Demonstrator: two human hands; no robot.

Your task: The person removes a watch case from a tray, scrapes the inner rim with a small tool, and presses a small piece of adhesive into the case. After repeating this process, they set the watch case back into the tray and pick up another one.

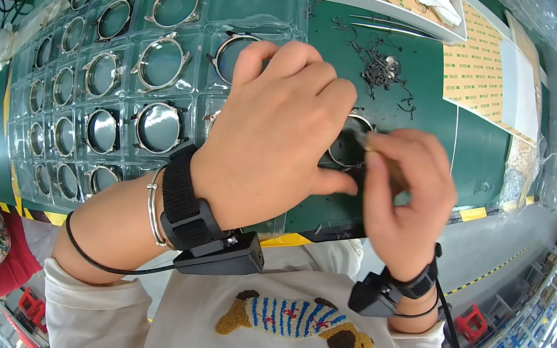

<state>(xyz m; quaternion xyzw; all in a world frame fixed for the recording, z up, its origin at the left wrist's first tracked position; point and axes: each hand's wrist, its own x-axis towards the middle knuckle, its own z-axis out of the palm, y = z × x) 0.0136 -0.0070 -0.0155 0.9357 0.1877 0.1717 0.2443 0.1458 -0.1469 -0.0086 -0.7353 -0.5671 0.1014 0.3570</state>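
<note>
A round metal watch case (359, 166) stands just above the green mat, its left edge hidden behind my left hand (274, 134). The left hand's knuckles are bent and its thumb lies along the lower side of the case; it appears to grip the case between thumb and fingers. From the right, my right hand (406, 186) closes thumb and index finger in a pinch at the case's right rim. A small greyish piece shows blurred at those fingertips; its kind cannot be made out.
A clear plastic tray (250, 0) with several watch cases (159, 127) spans the left. Beyond my hands lie a pile of dark scraps (382, 71) and tweezers (394, 29). A white box (390, 7) and yellow printed sheets (483, 79) sit at the far right.
</note>
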